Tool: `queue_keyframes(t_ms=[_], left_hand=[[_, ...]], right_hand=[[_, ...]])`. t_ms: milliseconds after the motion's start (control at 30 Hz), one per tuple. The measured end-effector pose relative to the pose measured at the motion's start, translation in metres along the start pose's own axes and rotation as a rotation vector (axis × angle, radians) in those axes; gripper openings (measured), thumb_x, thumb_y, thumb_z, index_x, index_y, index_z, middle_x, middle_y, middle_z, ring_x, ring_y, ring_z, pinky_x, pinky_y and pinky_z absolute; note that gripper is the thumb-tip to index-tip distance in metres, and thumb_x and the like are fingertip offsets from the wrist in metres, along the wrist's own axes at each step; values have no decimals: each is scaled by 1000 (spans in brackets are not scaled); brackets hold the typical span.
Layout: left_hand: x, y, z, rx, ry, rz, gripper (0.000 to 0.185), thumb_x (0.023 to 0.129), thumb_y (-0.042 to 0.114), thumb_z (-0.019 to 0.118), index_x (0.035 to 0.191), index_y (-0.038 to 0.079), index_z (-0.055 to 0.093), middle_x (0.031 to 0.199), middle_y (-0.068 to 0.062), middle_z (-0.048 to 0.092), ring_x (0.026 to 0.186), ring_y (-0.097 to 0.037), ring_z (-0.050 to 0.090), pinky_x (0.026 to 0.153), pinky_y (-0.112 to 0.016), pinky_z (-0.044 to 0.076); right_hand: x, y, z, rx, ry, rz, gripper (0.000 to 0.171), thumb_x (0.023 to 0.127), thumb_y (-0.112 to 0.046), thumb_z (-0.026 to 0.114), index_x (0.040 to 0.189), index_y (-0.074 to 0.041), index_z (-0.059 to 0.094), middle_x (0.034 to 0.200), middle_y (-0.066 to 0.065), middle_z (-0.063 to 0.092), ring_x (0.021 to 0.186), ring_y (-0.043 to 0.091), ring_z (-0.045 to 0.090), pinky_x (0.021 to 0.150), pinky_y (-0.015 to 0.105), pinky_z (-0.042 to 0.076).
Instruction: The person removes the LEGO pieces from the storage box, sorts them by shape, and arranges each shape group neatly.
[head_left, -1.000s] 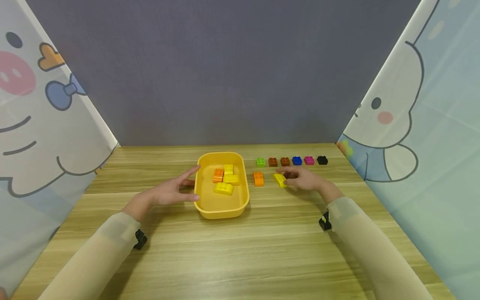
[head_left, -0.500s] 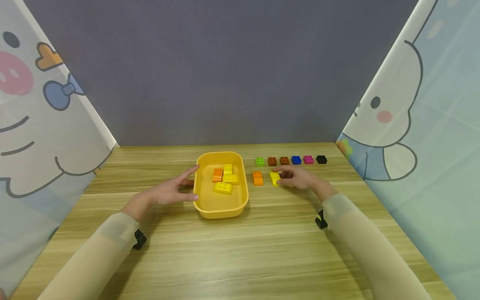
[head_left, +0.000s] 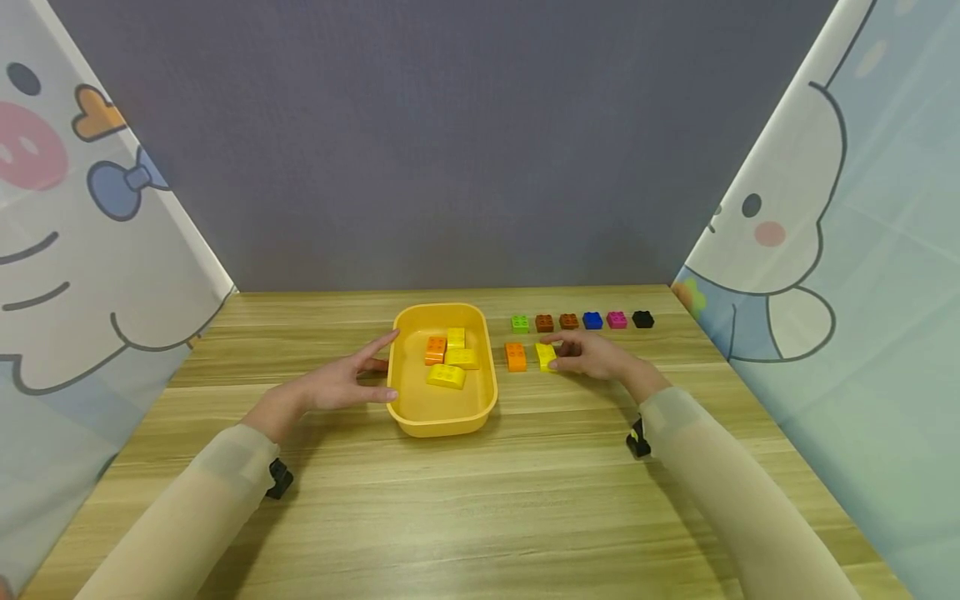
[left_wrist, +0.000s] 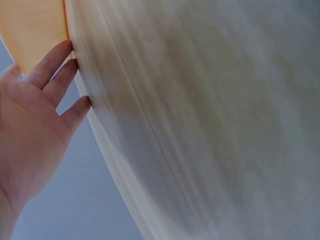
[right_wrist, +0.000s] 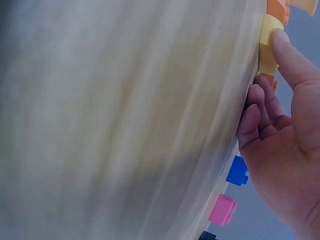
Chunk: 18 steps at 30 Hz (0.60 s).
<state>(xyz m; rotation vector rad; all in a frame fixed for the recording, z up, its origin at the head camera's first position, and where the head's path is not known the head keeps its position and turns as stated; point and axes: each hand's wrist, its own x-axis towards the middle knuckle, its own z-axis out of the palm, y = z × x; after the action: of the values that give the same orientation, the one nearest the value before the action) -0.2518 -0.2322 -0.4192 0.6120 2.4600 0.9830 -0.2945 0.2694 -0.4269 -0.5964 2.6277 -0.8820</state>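
- The yellow brick (head_left: 547, 356) lies on the bench (head_left: 480, 500) just right of the orange brick (head_left: 515, 356); its right side is hidden by the right hand (head_left: 596, 357).
- The thumb and curled fingers (right_wrist: 260, 112) pinch it.
- The left hand (head_left: 341, 383) rests flat, fingers straight, touching the yellow tub (head_left: 442, 421).

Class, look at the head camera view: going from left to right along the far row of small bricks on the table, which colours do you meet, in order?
Green brick → first brown brick → second brown brick → blue brick → pink brick → black brick.
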Motion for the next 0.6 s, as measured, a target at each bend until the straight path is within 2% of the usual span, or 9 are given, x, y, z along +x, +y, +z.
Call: queue_keyframes(t_ms=[600], left_hand=[[1, 0, 1, 1, 5, 5, 111, 98, 57, 79, 178, 38, 4, 169, -25, 48, 159, -53, 39, 124, -81, 28]], right_hand=[[2, 0, 1, -20, 3, 1, 58, 108, -31, 73, 160, -14, 57, 120, 11, 71, 100, 22, 63, 88, 38, 52]])
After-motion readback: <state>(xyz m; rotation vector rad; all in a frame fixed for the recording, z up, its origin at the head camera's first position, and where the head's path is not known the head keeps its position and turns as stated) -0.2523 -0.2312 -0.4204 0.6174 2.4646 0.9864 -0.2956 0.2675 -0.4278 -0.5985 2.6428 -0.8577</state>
